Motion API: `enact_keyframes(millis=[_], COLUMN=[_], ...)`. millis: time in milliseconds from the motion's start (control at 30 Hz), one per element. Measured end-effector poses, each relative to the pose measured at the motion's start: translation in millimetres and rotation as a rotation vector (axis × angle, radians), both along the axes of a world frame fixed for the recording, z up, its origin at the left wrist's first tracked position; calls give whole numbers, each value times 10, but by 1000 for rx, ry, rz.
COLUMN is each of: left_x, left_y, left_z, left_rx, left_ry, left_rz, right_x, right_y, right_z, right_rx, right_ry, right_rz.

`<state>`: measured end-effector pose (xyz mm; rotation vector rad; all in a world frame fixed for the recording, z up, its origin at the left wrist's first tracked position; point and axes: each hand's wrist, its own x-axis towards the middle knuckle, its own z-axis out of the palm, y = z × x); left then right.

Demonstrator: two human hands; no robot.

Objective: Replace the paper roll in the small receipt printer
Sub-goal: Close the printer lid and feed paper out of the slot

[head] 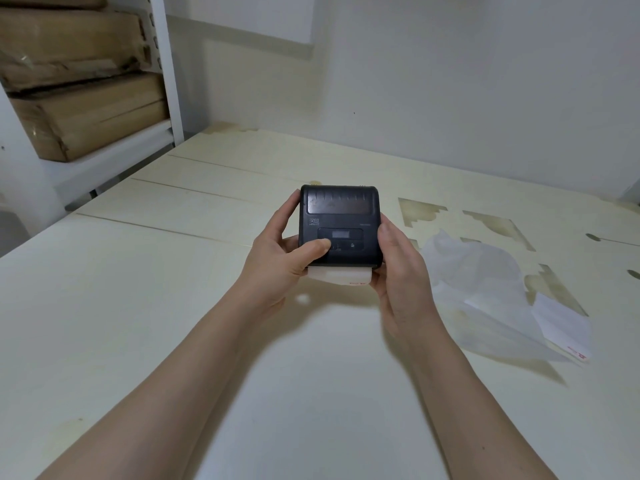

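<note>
A small black receipt printer (341, 216) is held just above the cream table (138, 306), its lid shut and its small display facing me. My left hand (282, 261) grips its left side, thumb pressed on the button panel under the display. My right hand (398, 268) clasps its right side. A short strip of white paper (337, 276) with a red mark sticks out of the printer's near edge, between my hands.
Crumpled clear plastic wrap (485, 289) and a loose piece of white paper with red print (561, 323) lie on the table to the right. A white shelf post (169, 67) with stacked cardboard boxes (79, 91) stands at the back left. A white wall runs behind the table.
</note>
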<state>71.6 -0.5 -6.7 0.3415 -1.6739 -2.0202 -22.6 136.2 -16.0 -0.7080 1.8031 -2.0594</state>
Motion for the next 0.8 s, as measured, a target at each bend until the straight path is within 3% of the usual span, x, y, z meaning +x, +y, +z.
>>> enact_keyframes(millis=[800], left_x=[5], left_y=[-28], left_z=[-20], left_rx=[-32], left_ry=[1], left_rz=[-11], right_x=[19], right_y=[4], right_z=[3], right_rx=[-13], right_ry=[-31], right_rz=[12])
